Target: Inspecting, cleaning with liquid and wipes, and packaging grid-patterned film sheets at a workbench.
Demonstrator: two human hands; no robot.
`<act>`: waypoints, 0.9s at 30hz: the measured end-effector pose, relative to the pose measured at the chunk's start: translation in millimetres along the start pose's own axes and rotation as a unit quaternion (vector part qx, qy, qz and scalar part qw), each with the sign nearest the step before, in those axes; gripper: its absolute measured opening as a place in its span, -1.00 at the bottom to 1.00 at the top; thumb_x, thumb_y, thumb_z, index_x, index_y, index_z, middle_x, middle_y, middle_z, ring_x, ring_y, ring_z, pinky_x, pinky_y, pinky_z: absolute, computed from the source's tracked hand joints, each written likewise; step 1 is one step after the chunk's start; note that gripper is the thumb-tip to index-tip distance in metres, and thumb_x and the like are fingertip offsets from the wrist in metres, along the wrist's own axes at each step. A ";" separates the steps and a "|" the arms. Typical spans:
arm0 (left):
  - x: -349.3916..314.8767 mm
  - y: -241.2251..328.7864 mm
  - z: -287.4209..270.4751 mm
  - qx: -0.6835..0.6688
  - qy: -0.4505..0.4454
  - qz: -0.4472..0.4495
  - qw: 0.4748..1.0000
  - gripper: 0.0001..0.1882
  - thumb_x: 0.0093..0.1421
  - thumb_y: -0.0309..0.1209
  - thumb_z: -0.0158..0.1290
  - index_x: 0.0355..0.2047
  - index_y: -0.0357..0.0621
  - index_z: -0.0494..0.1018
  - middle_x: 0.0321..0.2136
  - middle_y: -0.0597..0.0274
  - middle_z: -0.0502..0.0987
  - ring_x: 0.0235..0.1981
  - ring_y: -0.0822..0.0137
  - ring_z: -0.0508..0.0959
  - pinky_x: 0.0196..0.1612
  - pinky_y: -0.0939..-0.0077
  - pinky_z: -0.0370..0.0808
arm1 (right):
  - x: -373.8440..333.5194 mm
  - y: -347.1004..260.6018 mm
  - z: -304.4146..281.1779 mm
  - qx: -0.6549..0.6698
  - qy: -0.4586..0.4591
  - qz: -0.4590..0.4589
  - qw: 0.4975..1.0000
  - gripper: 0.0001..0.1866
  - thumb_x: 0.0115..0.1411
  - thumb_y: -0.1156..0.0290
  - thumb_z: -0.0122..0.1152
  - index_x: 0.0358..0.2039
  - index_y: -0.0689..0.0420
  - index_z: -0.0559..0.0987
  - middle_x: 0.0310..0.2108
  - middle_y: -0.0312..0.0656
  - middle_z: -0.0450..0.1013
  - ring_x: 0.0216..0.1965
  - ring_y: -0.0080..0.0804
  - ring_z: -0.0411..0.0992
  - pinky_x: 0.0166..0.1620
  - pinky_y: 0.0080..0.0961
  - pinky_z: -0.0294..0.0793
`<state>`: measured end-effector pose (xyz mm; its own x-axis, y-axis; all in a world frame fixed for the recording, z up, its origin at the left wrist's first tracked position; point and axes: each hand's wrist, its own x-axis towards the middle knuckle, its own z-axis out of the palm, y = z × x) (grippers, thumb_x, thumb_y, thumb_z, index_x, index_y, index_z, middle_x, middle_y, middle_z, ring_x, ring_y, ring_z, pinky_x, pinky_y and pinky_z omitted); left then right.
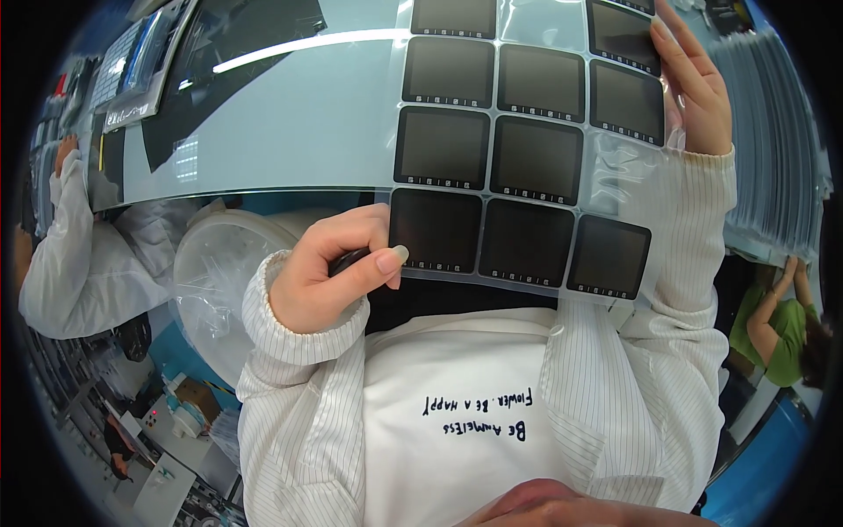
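Observation:
A clear plastic sheet (619, 180) carries rows of dark, rounded rectangular panels (537, 167), each with small pale marks along its near edge. Several places on it hold no panel and show only see-through film. My left hand (338, 268) is closed at the sheet's near left corner, thumb on top beside a panel. A slim black object, perhaps a pen, is tucked in the same hand; most of it is hidden. Higher up on the right, my right hand (698, 88) grips the sheet's side edge, its fingers bent around it. The sheet extends toward me past the table's edge.
The sheet overlaps a glossy, pale table (290, 132) with reflections. Left of me, a round white bin (189, 272) holds clear plastic. A tall stack of thin sheets (768, 140) stands at the right. Co-workers show as a white sleeve (61, 255) and a green shirt (781, 342).

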<state>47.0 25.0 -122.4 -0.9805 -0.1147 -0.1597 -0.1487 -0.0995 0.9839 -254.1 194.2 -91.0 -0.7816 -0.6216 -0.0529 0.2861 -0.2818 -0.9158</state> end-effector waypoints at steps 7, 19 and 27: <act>-0.3 3.0 1.1 -0.061 0.000 -0.008 0.998 -0.72 0.21 -0.39 -0.01 -0.63 -0.20 0.42 -0.64 0.33 0.33 -0.54 0.48 0.26 -0.43 0.60 0.20 | 0.3 0.4 1.8 0.009 0.006 -0.002 1.000 -0.61 0.27 0.55 -0.02 0.12 0.29 0.35 -0.09 0.00 0.47 -0.21 -0.38 0.54 -0.19 -0.60 0.56; 2.9 6.7 0.5 -0.132 -0.031 -0.015 0.991 -0.76 0.21 -0.41 0.01 -0.60 -0.19 0.43 -0.56 0.28 0.43 -0.45 0.42 0.39 -0.29 0.54 0.31 | -0.4 9.1 19.4 -0.021 0.009 0.012 1.000 -0.65 0.27 0.53 -0.03 0.07 0.33 0.37 -0.23 -0.01 0.53 -0.42 -0.41 0.56 -0.35 -0.59 0.61; 3.5 8.3 4.0 -0.159 -0.027 -0.012 0.987 -0.77 0.20 -0.42 0.01 -0.60 -0.18 0.42 -0.56 0.28 0.44 -0.43 0.41 0.41 -0.27 0.52 0.33 | 28.7 43.8 14.4 0.559 -0.442 0.134 0.689 -0.65 0.28 0.52 -0.05 0.06 0.34 0.37 -0.28 -0.01 0.53 -0.42 -0.40 0.56 -0.36 -0.55 0.62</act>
<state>41.9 27.8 -114.4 -0.9839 -0.0557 -0.1700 -0.1331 -0.4073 0.9036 -256.0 153.4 -126.9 -0.1160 -0.8239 0.5547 0.9886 -0.1497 -0.0157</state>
